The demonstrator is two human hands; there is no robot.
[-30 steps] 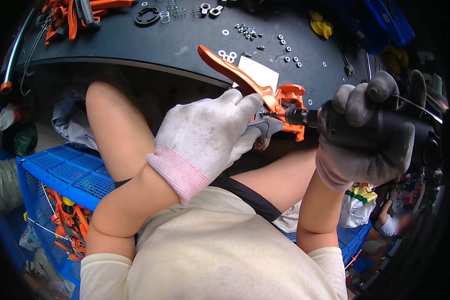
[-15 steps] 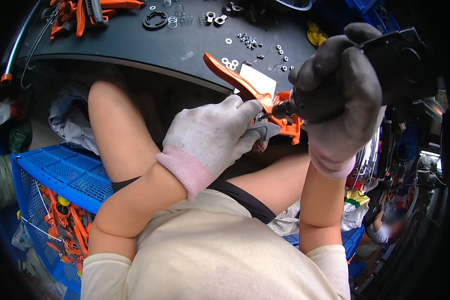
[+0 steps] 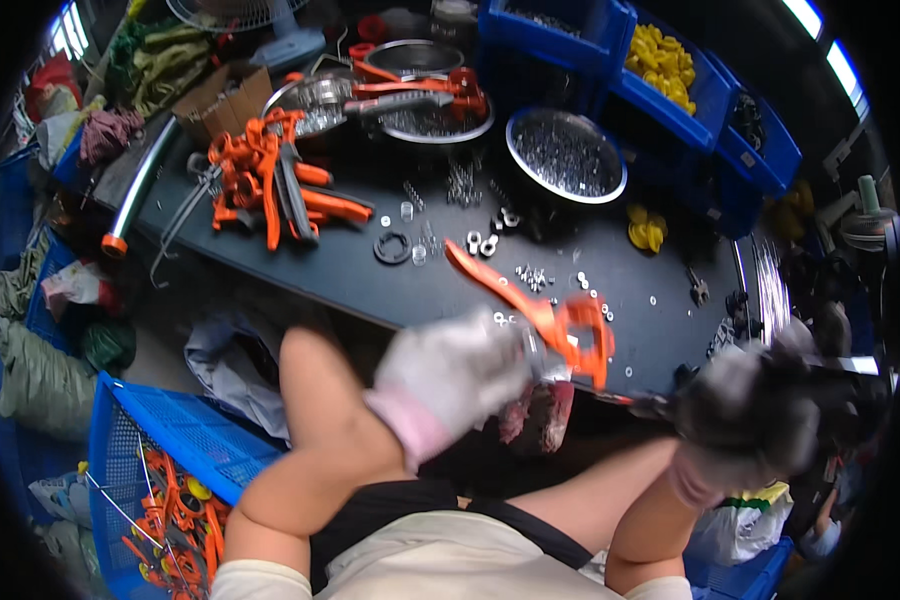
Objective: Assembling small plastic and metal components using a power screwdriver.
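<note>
Head view: left hand [image 3: 450, 375] grips the orange tool [image 3: 542, 315] over the table's [image 3: 350, 285] front edge, right hand [image 3: 735, 412] blurred but fingers wrapped round a dark driver [image 3: 654, 404]; tool looks partly assembled, fastening unreadable, loose fasteners [image 3: 535, 278] lie unfitted beyond.

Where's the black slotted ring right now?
In the head view, the black ring lies on the dark table, left of centre, between the orange-and-grey tools on its left and a small coil spring on its right, beyond the left hand.
</note>
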